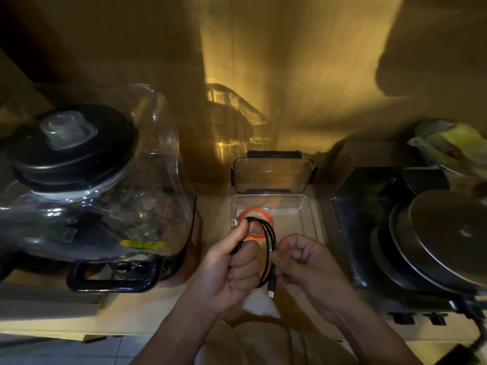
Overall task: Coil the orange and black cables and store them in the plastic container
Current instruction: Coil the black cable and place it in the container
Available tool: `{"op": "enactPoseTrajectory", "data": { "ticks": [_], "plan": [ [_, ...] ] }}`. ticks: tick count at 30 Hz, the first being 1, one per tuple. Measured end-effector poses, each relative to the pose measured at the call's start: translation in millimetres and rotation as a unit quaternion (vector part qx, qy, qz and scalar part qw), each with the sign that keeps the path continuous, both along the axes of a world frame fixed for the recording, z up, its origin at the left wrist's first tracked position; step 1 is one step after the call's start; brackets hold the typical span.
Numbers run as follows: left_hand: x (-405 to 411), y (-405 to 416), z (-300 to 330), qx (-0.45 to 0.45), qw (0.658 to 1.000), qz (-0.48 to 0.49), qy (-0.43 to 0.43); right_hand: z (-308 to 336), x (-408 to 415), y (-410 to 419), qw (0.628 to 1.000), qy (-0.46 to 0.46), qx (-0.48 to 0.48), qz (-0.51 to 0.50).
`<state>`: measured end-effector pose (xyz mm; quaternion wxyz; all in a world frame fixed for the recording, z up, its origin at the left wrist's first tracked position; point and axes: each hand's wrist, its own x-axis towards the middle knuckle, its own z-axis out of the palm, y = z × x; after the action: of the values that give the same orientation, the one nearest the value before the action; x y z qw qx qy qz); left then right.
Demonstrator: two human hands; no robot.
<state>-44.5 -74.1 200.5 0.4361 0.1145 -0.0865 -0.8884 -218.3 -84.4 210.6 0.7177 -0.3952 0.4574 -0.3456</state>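
Note:
A clear plastic container [308,206] stands open on the counter in front of me, its lid [272,175] tipped up behind it. An orange cable [246,214] lies coiled inside it at the left. The black cable [271,241] hangs in several loops just above the container's near edge. My left hand [234,267] pinches the top of the loops between thumb and fingers. My right hand [303,262] grips the lower side of the loops, where the plug end [271,287] points down.
A large clear blender jar with a black lid [73,148] and black handle [113,276] stands at the left. Stacked metal pans and lids [442,238] sit on a dark box at the right. A wall rises right behind the container.

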Motion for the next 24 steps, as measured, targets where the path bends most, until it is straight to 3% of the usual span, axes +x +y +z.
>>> {"op": "enactPoseTrajectory", "data": {
  "ticks": [7, 14, 24],
  "plan": [
    [1, 1, -6, -0.004, 0.999, -0.028, 0.025, -8, -1, 5, 0.998, -0.019, 0.022, 0.054],
    [-9, 0, -7, 0.032, 0.999, -0.005, -0.019, -5, -3, 8, 0.993, -0.075, 0.085, 0.040],
    [-20, -3, -5, 0.074, 0.988, 0.066, -0.123, -10, -6, 5, 0.996, -0.044, 0.080, -0.015]
  ]
}}
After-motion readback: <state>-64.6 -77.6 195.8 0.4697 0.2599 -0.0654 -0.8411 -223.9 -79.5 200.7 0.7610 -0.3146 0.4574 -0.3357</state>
